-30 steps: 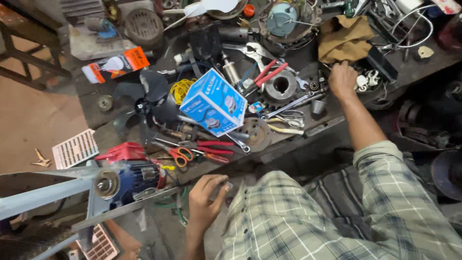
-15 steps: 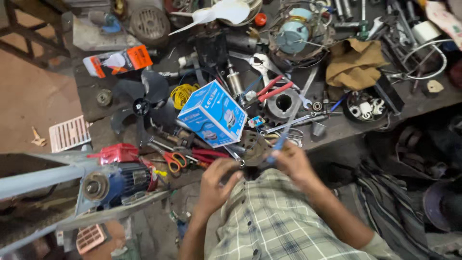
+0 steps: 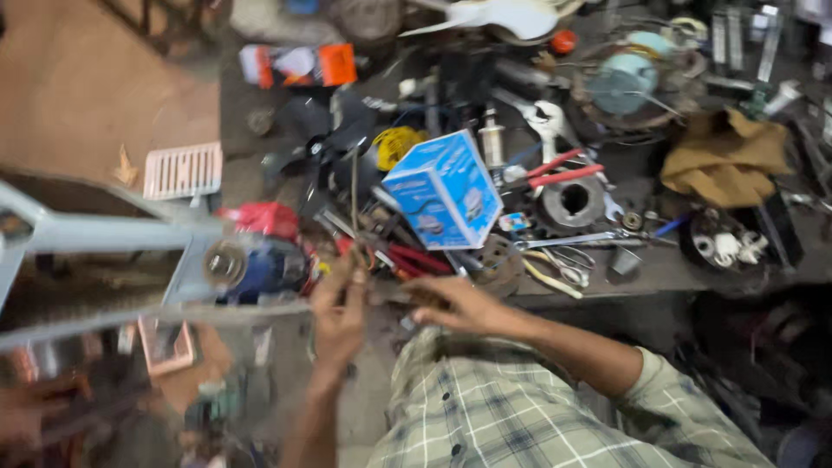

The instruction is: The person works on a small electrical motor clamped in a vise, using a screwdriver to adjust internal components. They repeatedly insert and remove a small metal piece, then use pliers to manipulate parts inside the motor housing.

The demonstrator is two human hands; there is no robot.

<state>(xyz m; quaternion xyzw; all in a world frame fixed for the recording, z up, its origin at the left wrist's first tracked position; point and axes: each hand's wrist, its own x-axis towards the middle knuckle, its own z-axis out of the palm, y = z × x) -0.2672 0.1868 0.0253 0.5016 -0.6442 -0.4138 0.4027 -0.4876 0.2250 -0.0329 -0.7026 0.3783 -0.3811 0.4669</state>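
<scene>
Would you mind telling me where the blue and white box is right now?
In the head view, the blue and white box sits tilted near the middle of the cluttered bench, just beyond both hands, with the yellow coil to its left and the red-handled pliers to its right.

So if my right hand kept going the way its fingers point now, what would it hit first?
The right hand points left toward the left hand, so it would probably meet that hand first. The frame is blurred, so depth is uncertain.

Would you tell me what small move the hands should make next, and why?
Probably steady the thin rod with the left hand before the right hand joins in. The rod stands upright from the left hand's fingers, the right hand lies beside it at the cluttered bench's edge, and blur hides the grip.
</scene>
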